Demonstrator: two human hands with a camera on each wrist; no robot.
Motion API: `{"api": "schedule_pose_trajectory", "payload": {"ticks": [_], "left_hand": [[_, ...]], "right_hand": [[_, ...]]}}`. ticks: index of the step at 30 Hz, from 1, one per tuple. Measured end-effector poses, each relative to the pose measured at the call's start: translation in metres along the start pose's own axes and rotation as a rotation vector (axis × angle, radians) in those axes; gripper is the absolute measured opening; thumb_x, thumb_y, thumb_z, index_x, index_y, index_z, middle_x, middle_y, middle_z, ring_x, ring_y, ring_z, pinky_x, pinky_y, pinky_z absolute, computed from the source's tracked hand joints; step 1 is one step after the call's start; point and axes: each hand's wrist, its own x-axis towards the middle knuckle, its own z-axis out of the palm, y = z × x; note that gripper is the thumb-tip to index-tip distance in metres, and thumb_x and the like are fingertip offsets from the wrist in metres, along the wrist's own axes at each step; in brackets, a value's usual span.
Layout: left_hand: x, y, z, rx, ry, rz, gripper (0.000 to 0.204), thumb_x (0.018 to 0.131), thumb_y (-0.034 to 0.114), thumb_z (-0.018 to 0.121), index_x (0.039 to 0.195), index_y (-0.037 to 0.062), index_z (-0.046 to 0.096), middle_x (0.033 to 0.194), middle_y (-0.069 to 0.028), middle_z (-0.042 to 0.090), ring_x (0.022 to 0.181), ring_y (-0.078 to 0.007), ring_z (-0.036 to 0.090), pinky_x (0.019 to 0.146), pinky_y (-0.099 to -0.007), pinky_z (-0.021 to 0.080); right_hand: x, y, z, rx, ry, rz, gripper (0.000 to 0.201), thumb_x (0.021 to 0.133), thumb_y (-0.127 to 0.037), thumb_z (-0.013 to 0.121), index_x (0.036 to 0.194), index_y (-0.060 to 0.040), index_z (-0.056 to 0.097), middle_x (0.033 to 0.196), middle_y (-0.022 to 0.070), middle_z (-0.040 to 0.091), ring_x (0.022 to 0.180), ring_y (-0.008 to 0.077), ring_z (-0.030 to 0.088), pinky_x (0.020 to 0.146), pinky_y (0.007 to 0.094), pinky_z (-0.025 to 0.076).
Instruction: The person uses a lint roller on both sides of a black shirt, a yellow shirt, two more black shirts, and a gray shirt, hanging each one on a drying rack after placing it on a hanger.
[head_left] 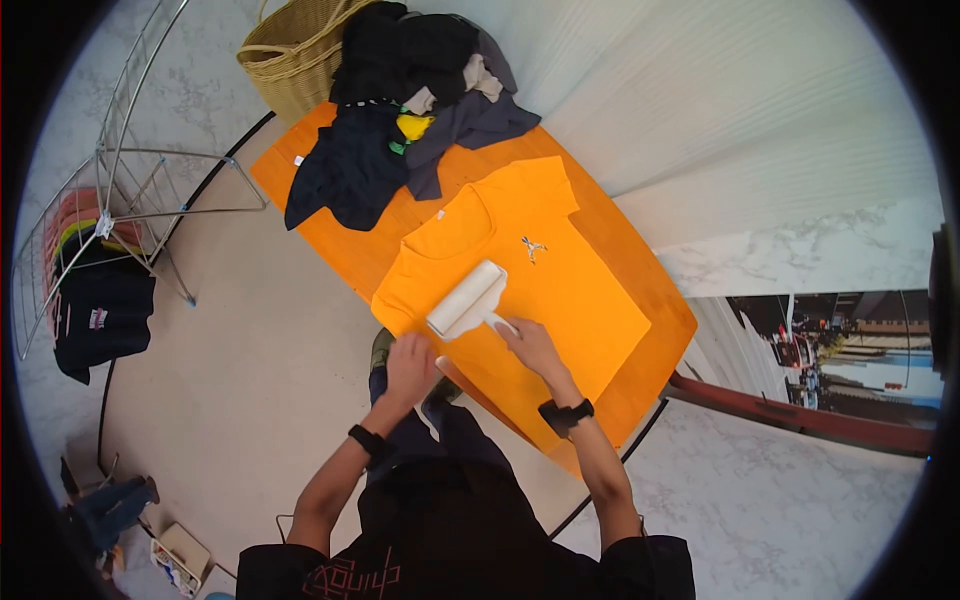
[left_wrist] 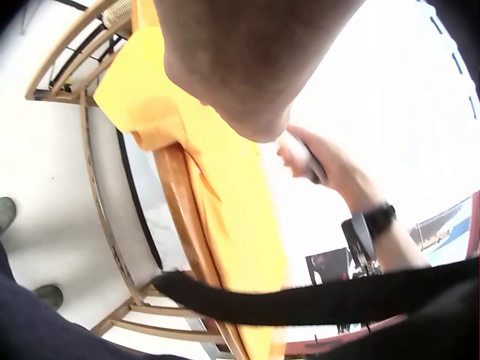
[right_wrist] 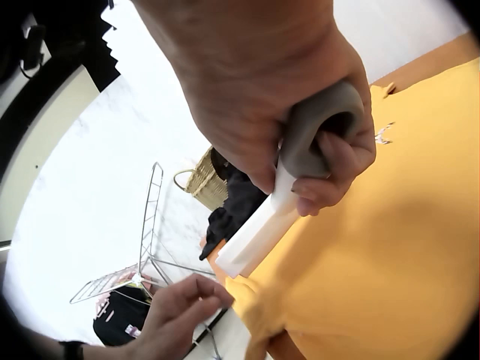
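My right hand (head_left: 532,350) grips the grey handle (right_wrist: 330,112) of a white lint roller (head_left: 468,300), fingers wrapped round its loop end. The roller head is over the neck and sleeve side of a yellow-orange T-shirt (head_left: 580,290) spread on the table. A small printed figure (head_left: 533,249) marks the shirt's chest. My left hand (head_left: 410,368) is by the table's near edge, just beside the roller head, fingers loosely curled with nothing plainly visible in them. In the right wrist view, the left hand (right_wrist: 184,311) is below the roller's end. The left wrist view hides most of the roller.
Dark clothes (head_left: 350,170) are heaped at the far end of the wooden table (head_left: 665,320). Behind them stands a wicker basket (head_left: 290,65). A metal drying rack (head_left: 105,220) with hung clothes is at left. A pale wall (head_left: 720,180) runs along the right side.
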Motion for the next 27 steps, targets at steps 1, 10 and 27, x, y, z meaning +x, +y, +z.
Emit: {"api": "schedule_pose_trajectory", "payload": {"ticks": [1, 10, 27], "left_hand": [[0.012, -0.006, -0.003, 0.061, 0.019, 0.032, 0.045, 0.084, 0.017, 0.063, 0.124, 0.0003, 0.052, 0.122, -0.0199, 0.051, 0.115, -0.0374, 0.048, 0.098, -0.0464, 0.04], [0.053, -0.038, 0.011, 0.343, -0.213, 0.108, 0.081, 0.09, 0.041, 0.059, 0.153, 0.0046, 0.024, 0.161, -0.0211, 0.015, 0.148, -0.039, 0.015, 0.118, -0.0494, 0.017], [0.054, -0.038, 0.011, 0.485, -0.198, 0.165, 0.082, 0.089, 0.044, 0.057, 0.153, 0.0047, 0.023, 0.16, -0.0225, 0.014, 0.148, -0.038, 0.015, 0.118, -0.0499, 0.014]], "right_hand": [[-0.018, 0.013, -0.004, -0.033, -0.009, 0.052, 0.038, 0.094, -0.037, 0.06, 0.09, -0.0001, 0.067, 0.077, 0.0248, 0.063, 0.073, 0.0408, 0.063, 0.064, 0.0452, 0.048], [-0.124, 0.068, -0.007, -0.1, 0.016, 0.211, 0.04, 0.094, -0.04, 0.058, 0.1, -0.0025, 0.07, 0.082, 0.0219, 0.067, 0.078, 0.04, 0.064, 0.069, 0.0468, 0.049], [-0.301, 0.176, -0.05, -0.114, 0.107, 0.448, 0.036, 0.092, -0.039, 0.065, 0.102, -0.0056, 0.072, 0.076, 0.0174, 0.066, 0.07, 0.0357, 0.063, 0.065, 0.0417, 0.049]]}}
